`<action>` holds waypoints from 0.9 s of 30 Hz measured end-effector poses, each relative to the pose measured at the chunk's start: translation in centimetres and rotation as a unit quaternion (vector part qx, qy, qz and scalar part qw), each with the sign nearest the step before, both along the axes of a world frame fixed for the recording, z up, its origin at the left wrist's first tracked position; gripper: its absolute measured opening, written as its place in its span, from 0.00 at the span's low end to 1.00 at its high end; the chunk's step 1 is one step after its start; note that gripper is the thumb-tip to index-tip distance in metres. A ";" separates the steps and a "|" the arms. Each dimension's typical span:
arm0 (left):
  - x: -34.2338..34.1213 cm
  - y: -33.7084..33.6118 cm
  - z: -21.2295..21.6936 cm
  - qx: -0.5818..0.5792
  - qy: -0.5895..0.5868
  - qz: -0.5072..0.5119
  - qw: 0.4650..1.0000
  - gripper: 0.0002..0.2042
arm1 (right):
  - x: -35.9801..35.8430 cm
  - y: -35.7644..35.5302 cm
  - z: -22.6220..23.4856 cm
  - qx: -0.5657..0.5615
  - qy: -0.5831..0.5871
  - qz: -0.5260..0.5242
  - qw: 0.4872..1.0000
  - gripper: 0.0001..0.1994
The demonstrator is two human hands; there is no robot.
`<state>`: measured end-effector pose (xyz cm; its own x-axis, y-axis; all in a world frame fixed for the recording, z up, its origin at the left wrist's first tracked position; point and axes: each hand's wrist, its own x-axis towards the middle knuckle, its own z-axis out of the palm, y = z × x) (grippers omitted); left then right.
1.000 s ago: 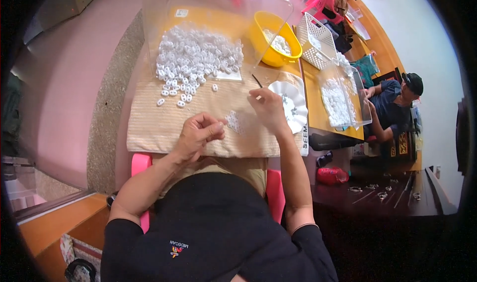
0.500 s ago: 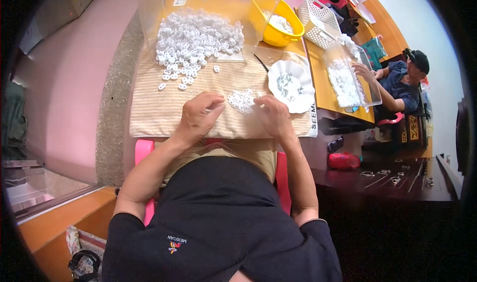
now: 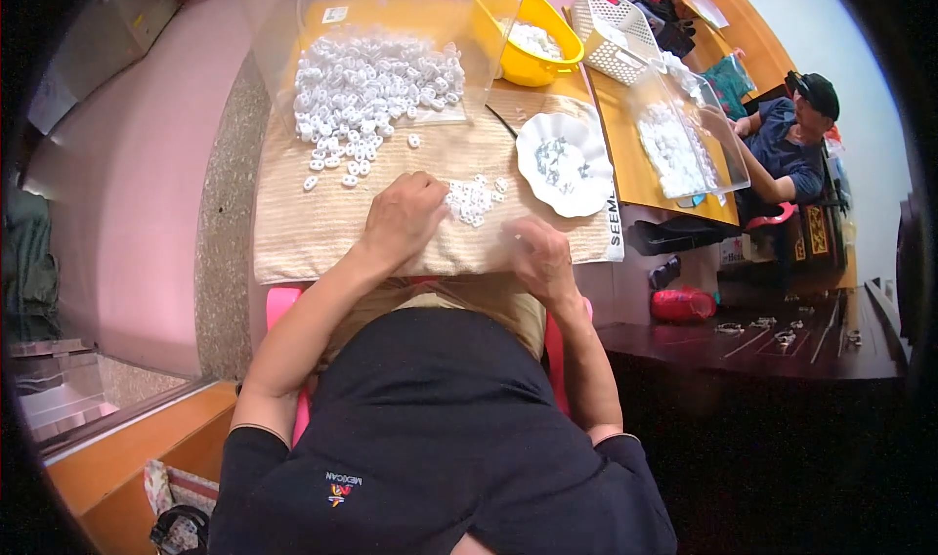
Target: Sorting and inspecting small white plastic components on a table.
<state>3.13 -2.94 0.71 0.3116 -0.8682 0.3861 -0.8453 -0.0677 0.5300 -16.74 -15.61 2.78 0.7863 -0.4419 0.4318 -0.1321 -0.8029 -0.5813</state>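
Dish [image 3: 576, 202] holds greyish bits [image 3: 562, 164], basin [image 3: 523, 69] white pieces [image 3: 533, 39]; 2 hands [image 3: 405, 213] [image 3: 542, 262] near loose parts [image 3: 473, 201], grip unclear.

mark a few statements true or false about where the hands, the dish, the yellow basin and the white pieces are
1. The left hand is beside the small cluster of white pieces on the towel. True.
2. The yellow basin appears higher in the picture than the wavy-rimmed dish. True.
3. The right hand is inside the yellow basin. False: the right hand, blurred, is at the near side of the towel.
4. The wavy-rimmed dish is left of the small cluster. False: it is to the right of it.
5. The large pile of white pieces is left of the yellow basin. True.
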 end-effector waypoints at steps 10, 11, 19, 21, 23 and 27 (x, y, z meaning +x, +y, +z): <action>0.2 0.0 -0.5 -0.012 0.026 -0.004 1.000 0.05 | -0.5 0.5 0.3 0.020 0.006 -0.004 1.000 0.05; 0.3 -0.1 -0.7 -0.018 0.021 -0.006 1.000 0.05 | -0.5 0.6 0.4 0.017 0.005 0.001 1.000 0.05; 0.1 -0.1 -0.6 -0.042 -0.001 -0.004 0.999 0.05 | -0.3 1.4 0.5 0.078 0.018 -0.007 0.997 0.06; 0.2 -0.1 -0.6 -0.036 -0.011 -0.002 0.999 0.05 | -0.3 1.3 0.4 0.079 0.020 -0.002 0.997 0.06; 0.0 0.0 -0.2 -0.027 -0.007 -0.006 1.000 0.06 | -0.3 1.3 0.2 0.091 0.021 0.002 0.996 0.06; -0.1 0.0 -0.1 -0.015 0.001 0.000 1.000 0.06 | -0.1 1.5 -0.1 0.113 0.031 0.004 0.993 0.05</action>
<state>3.03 -2.94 0.64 0.3117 -0.8564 0.4115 -0.8444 -0.0511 0.5333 -16.83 -14.16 2.65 0.8124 -0.5158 0.2720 -0.1678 -0.6535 -0.7381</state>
